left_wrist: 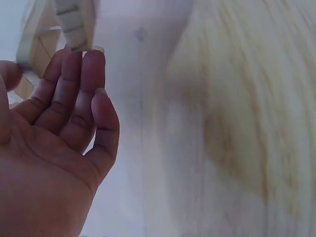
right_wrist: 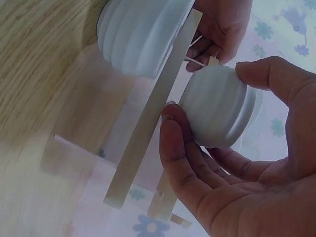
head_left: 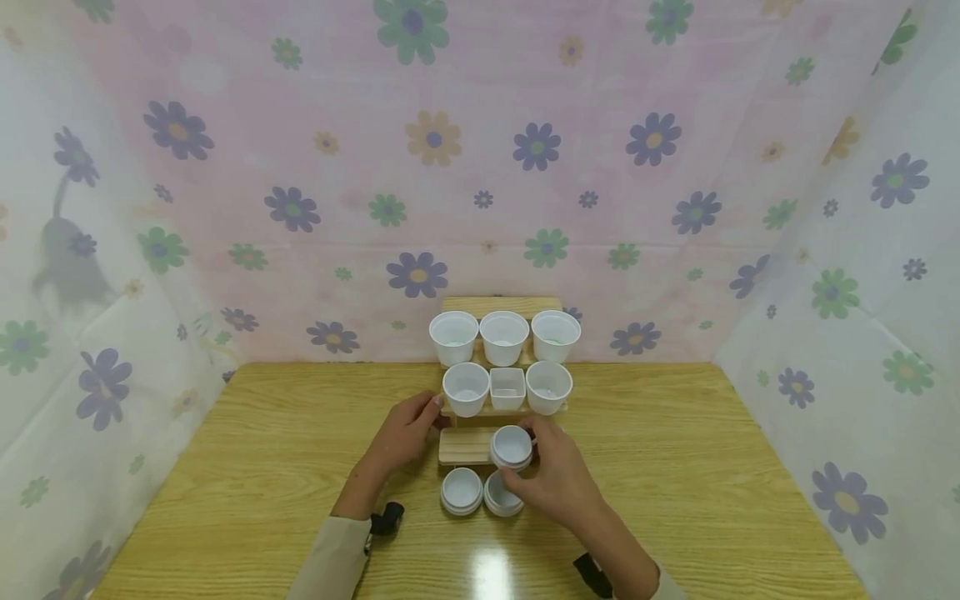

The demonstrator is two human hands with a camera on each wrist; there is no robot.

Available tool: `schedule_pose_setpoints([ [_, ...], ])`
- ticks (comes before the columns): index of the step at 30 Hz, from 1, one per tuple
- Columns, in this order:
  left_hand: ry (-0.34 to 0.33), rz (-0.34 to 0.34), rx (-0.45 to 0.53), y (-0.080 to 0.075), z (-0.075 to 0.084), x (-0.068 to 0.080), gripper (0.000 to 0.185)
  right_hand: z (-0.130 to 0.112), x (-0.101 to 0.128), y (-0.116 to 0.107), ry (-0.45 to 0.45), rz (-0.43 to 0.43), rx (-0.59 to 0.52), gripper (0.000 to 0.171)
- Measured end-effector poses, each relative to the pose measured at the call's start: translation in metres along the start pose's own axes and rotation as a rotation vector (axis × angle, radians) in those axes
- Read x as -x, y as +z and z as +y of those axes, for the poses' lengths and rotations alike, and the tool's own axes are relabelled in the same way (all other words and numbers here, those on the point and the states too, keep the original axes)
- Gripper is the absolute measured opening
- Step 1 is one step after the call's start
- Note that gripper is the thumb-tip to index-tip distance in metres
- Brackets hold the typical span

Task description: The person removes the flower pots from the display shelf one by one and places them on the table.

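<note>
A tiered wooden stand (head_left: 463,450) is in the middle of the head view. My right hand (head_left: 558,483) holds a small white ribbed pot (head_left: 512,447) between thumb and fingers, at the right part of the stand's lowest shelf. The right wrist view shows the grooves of this pot (right_wrist: 215,106) close to the shelf edge. My left hand (head_left: 405,432) grips the stand's left side near the middle shelf; in the left wrist view its fingers (left_wrist: 69,94) curl by the wooden end. In front of the lowest shelf stand two similar pots, a left one (head_left: 461,490) and a right one (head_left: 501,496) partly hidden by my right hand.
On the middle shelf are two round white cups, a left one (head_left: 466,390) and a right one (head_left: 549,387), with a square cup (head_left: 507,389) between them. Three round cups (head_left: 504,337) line the top. The stand is on a wooden table (head_left: 300,467) before a flowered cloth (head_left: 480,167).
</note>
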State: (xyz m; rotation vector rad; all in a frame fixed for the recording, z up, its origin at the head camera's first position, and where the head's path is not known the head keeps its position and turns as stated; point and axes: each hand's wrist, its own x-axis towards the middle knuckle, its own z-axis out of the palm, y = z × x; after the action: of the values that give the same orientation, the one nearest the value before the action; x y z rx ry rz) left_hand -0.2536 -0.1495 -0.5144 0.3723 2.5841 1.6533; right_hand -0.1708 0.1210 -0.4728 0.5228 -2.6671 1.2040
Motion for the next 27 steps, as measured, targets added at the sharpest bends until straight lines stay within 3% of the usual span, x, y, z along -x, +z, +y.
schedule_pose_setpoints([
  [10,0.003,-0.005,0.062,-0.001,0.002,-0.002,0.032,0.012,-0.005,-0.017,0.004,-0.062,0.042,0.05],
  [21,-0.019,-0.008,0.165,0.002,0.005,-0.001,0.031,0.014,-0.006,-0.032,0.046,-0.059,0.021,0.047],
  [27,-0.037,-0.007,0.202,0.003,0.006,0.0,0.032,0.018,-0.006,-0.037,0.021,-0.065,0.024,0.048],
])
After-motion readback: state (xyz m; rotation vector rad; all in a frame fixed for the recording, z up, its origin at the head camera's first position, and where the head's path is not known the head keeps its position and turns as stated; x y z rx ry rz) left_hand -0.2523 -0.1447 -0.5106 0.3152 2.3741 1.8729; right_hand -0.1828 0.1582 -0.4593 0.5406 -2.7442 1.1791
